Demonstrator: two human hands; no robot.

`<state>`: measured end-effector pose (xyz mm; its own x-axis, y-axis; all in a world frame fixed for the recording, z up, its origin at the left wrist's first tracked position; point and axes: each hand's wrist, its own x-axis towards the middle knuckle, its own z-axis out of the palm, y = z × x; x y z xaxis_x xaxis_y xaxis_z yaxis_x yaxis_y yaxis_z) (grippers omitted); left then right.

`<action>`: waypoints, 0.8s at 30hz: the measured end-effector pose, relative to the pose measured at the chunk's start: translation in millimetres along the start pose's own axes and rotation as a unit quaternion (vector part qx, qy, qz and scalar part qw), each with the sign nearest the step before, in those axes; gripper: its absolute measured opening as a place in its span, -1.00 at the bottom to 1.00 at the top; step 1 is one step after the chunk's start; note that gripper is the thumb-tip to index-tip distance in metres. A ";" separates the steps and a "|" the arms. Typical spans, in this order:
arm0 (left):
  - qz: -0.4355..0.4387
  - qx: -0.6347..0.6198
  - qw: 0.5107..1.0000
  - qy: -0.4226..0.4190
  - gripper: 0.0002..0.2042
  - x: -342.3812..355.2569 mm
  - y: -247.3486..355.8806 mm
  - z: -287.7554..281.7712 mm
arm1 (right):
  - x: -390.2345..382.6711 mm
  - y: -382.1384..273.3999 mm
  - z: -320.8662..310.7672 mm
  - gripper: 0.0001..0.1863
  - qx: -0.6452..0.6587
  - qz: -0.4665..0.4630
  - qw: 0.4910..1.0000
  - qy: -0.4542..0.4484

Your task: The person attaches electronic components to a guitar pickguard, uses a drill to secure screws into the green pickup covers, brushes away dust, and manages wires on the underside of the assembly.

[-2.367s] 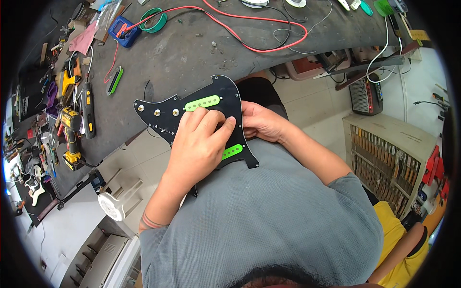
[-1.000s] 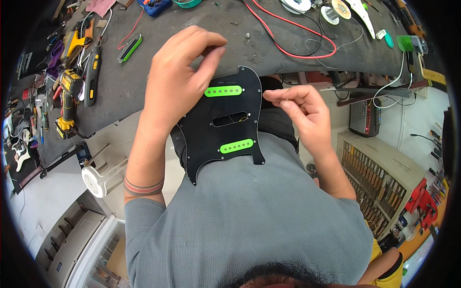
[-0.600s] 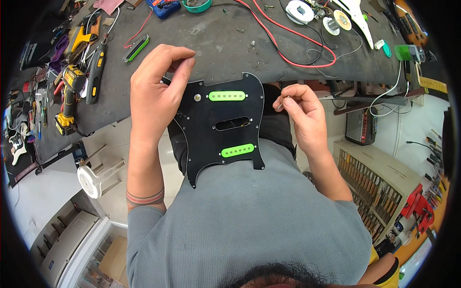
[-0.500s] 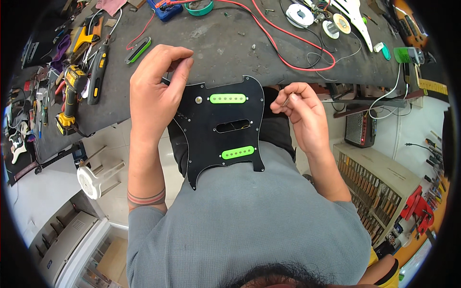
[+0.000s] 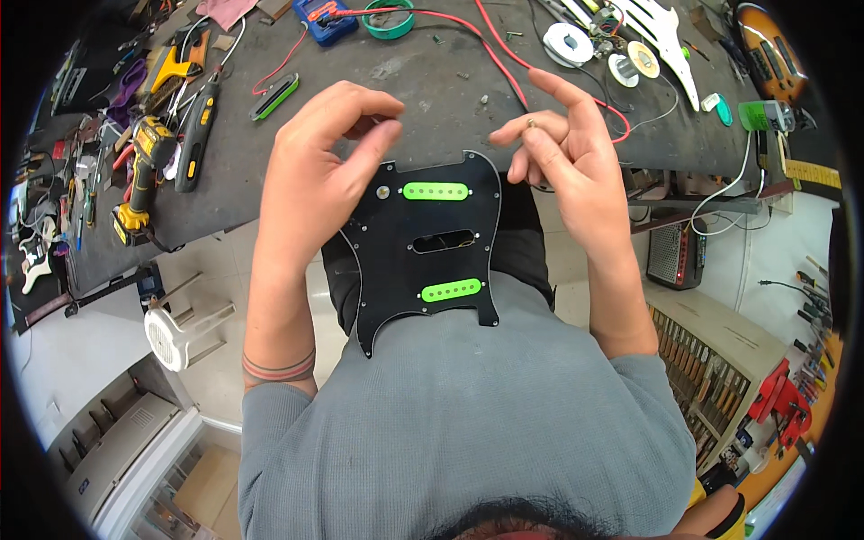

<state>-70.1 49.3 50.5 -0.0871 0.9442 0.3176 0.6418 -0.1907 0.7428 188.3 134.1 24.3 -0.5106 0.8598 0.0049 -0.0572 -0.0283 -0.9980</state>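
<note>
A black guitar pickguard [image 5: 387, 270] rests across my lap at the bench edge. Two lime-green pickups, one far [image 5: 436, 192] and one near [image 5: 452, 290], are set in it, with a bare slot between them. Over its far left corner hovers my left hand [image 5: 319, 171], fingers loosely curved and thumb apart from them, with nothing visible in it. To the right, my right hand [image 5: 580, 157] is raised past the pickguard, pinching a small metal piece [image 5: 531, 123] between thumb and fingers; it is too small to name surely. Another green pickup [image 5: 275, 96] lies on the bench beyond my left hand.
On the bench's left are a yellow drill [image 5: 144, 171], a dark rotary tool [image 5: 198, 130] and many hand tools. Farther back sit a blue meter [image 5: 324, 20], a green round dish [image 5: 389, 20], red cables and wire spools [image 5: 569, 43]. A white stool [image 5: 169, 340] stands at lower left.
My right hand has risen and moved farther over the bench, its index finger now extended, still pinching the small piece. My left hand has shifted slightly right. The whole view has shifted a little.
</note>
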 end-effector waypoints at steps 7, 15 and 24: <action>-0.053 -0.172 0.982 -0.063 -0.88 -29.9 28.4 22.4 | -16.1 -14.8 29.7 -0.22 -0.182 -0.065 0.968 -0.161; 0.016 -0.121 0.992 0.010 -0.89 -46.8 22.5 31.0 | -27.2 -4.8 39.5 -0.18 -0.205 -0.129 0.954 -0.174; 0.020 0.027 0.995 -0.093 -0.82 -85.5 16.2 -2.1 | -44.5 13.9 -25.3 -0.70 -0.058 0.116 0.985 -0.115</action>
<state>-53.9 -35.1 36.7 0.0785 0.9706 0.2273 0.6824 -0.2186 0.6975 232.0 108.4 8.6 -0.6800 0.6984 -0.2232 0.1756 -0.1405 -0.9744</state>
